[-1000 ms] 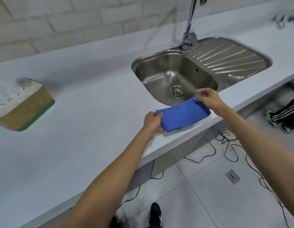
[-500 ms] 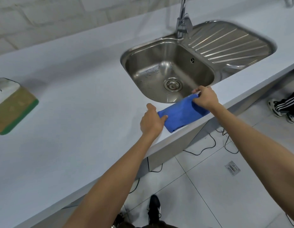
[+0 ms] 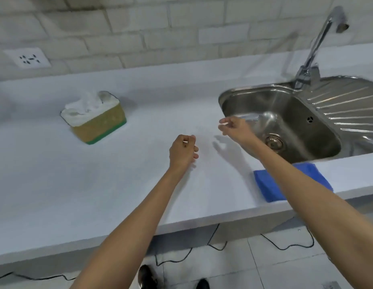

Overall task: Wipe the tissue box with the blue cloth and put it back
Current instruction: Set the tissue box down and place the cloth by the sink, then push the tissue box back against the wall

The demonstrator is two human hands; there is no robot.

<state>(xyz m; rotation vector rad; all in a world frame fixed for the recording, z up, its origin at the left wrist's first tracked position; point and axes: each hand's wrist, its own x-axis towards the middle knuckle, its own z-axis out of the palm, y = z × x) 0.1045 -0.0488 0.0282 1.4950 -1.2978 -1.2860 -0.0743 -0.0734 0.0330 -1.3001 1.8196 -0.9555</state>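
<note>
The tissue box, tan with a green base and white tissue sticking out of its top, stands on the white counter at the left. The folded blue cloth lies flat near the counter's front edge, partly hidden under my right forearm. My left hand hovers over the middle of the counter, fingers curled and empty. My right hand is raised beside the sink's left rim, fingers loosely apart, holding nothing. Both hands are clear of the cloth and well right of the box.
A steel sink with a drainboard and a tall tap fills the right side. A wall socket sits on the brick wall at back left. Black cables trail on the tiled floor below the counter edge.
Both hands have let go of the blue cloth, which now lies on the counter edge. The hands have lifted and moved left, away from it. The view has swung left, bringing the tissue box in.
</note>
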